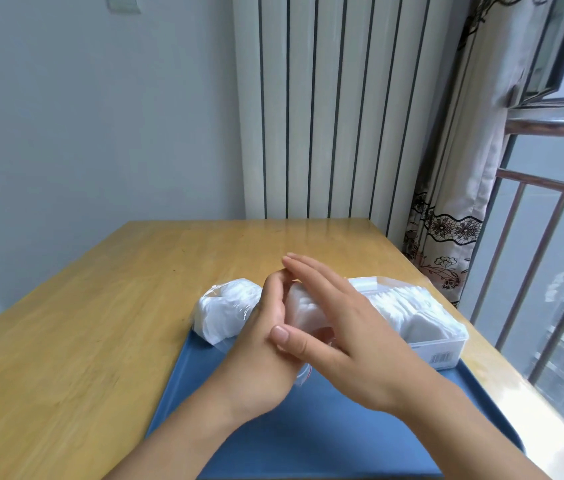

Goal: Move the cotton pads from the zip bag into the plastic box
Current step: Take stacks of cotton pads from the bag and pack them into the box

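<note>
A clear zip bag [225,310] with white cotton pads inside lies at the far left corner of the blue tray [308,427]. Its red-striped mouth shows under my wrists. The clear plastic box [441,351] stands at the tray's far right, with a row of cotton pads [412,313] in it. Between bag and box I hold a stack of cotton pads [303,311] above the tray. My left hand [266,341] cups the stack from the left with fingers curved round it. My right hand [339,327] presses its straight fingers against the stack's right side, thumb lying over my left hand.
The tray sits on a wooden table [100,323] whose far half is bare wood. A white radiator [325,109] and a patterned curtain [453,220] stand behind the table. A window with metal railings [550,237] runs along the right edge.
</note>
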### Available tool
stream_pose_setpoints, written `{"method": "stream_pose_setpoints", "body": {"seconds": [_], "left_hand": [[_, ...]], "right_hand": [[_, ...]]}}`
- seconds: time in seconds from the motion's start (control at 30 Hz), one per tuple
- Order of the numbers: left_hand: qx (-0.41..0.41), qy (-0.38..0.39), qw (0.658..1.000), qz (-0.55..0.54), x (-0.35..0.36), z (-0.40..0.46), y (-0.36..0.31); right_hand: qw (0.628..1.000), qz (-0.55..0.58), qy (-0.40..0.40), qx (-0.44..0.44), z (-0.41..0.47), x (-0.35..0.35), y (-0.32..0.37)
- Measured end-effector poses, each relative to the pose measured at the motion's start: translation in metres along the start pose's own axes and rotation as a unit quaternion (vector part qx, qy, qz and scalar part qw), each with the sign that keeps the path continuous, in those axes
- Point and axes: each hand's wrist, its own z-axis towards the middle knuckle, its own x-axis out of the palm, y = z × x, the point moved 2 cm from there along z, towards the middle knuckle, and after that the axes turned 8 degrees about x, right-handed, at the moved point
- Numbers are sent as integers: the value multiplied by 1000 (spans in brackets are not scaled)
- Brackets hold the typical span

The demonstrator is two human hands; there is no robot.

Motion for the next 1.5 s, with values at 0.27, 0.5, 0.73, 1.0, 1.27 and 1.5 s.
{"method": "stream_pose_setpoints", "body": {"seconds": [0.27,0.5,0.73,1.0,1.27,1.5], "left_hand": [[17,-20,999,32,2,-3,-4],[15,-12,999,39,4,-2,-8],[35,54,994,88,6,-5,-3],[190,-2,934,302,5,-4,-10],[201,163,852,454,13,-5,15],[168,184,867,431,14,0,16]], "right_hand": [[992,104,16,67,6,-25,-10],[977,159,98,104,8,-43,-23],[971,169,150,83,5,-32,-18],[957,160,-116,213,12,-76,-59],[910,-41,-22,413,2,-84,-89],[874,-264,-17,409,3,-62,-78]]}}
